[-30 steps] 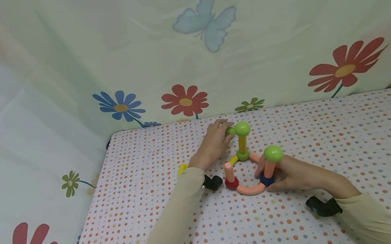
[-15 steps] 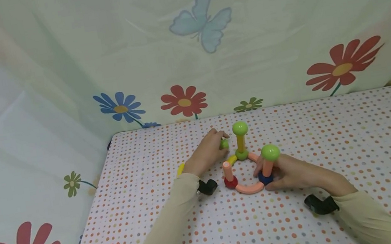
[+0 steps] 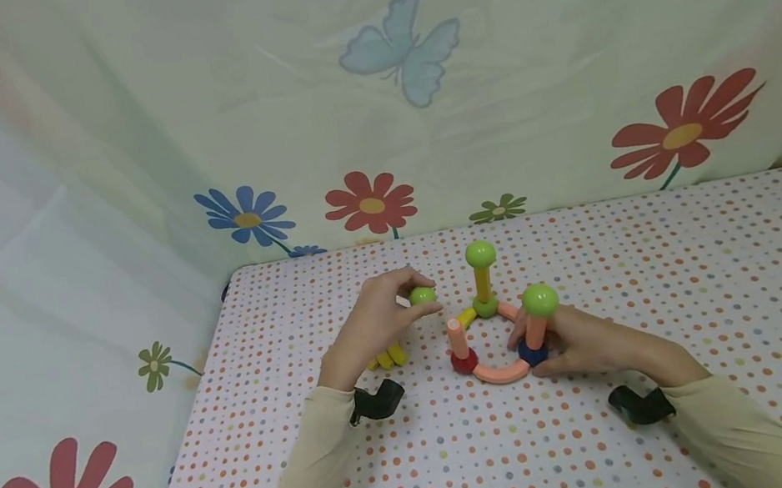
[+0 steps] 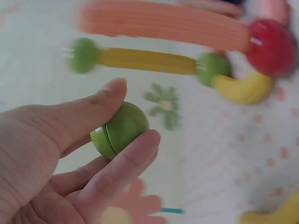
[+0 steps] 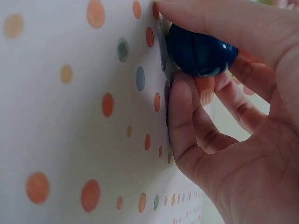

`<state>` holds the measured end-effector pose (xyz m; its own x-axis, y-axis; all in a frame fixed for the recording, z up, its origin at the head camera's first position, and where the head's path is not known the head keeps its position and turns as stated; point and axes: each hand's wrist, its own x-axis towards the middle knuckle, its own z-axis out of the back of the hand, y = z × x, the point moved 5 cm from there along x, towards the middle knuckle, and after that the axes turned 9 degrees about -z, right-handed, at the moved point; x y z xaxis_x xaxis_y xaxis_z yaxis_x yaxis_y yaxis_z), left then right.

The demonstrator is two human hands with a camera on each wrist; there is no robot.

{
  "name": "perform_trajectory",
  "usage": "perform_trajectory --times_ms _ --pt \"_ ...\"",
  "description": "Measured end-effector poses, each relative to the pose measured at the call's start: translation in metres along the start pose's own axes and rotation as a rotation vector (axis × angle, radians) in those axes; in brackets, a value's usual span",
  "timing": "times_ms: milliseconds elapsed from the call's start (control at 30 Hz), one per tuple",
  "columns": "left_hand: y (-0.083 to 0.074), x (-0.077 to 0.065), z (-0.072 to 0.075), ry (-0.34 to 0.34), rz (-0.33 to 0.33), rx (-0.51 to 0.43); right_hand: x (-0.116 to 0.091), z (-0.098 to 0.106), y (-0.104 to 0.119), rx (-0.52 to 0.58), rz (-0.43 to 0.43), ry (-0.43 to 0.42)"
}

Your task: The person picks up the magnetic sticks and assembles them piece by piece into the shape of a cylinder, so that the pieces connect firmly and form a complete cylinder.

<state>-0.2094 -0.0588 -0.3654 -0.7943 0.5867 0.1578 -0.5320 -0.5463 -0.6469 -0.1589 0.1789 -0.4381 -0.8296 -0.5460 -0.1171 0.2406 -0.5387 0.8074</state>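
Left hand (image 3: 372, 321) pinches a green ball (image 3: 422, 296) left of the ring (image 3: 503, 374), partly hiding yellow pieces (image 3: 392, 355). Right hand (image 3: 591, 342) grips the ring's blue ball (image 3: 533, 353). Left wrist view alone shows the green ball's seam (image 4: 110, 138).

The head view looks forward and down from above the table (image 3: 706, 273), far enough back to include the left grip (image 3: 375, 318), right grip (image 3: 588, 341) and backdrop cloth (image 3: 527, 89). The left wrist view, close at its grip and rolled sideways, faces across toward that cloth, sharing the green ball (image 4: 126, 126) and red ball (image 4: 271, 46) with the head view. The right wrist view, also rolled, looks low along the table, very near the blue ball (image 5: 201, 51), which the head view shares.
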Motion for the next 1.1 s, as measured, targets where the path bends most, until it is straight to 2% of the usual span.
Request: perform_trajectory --times_ms 200,333,433,700,1100 --pt "-0.037 -0.016 0.019 -0.071 -0.112 -0.094 -0.002 0.000 -0.002 0.013 0.009 -0.002" --pt "-0.056 -0.023 0.019 -0.081 -0.195 -0.124 -0.002 0.000 -0.002 0.009 0.010 -0.010" --pt "-0.065 -0.025 0.014 -0.069 -0.233 -0.123 -0.002 0.000 -0.002 0.006 0.011 -0.016" --pt "-0.067 -0.023 0.001 -0.025 -0.217 -0.083 0.000 0.001 -0.001 0.023 0.017 -0.004" --pt "-0.068 -0.022 0.000 -0.012 -0.216 -0.070 -0.001 0.000 -0.001 0.050 0.010 0.004"
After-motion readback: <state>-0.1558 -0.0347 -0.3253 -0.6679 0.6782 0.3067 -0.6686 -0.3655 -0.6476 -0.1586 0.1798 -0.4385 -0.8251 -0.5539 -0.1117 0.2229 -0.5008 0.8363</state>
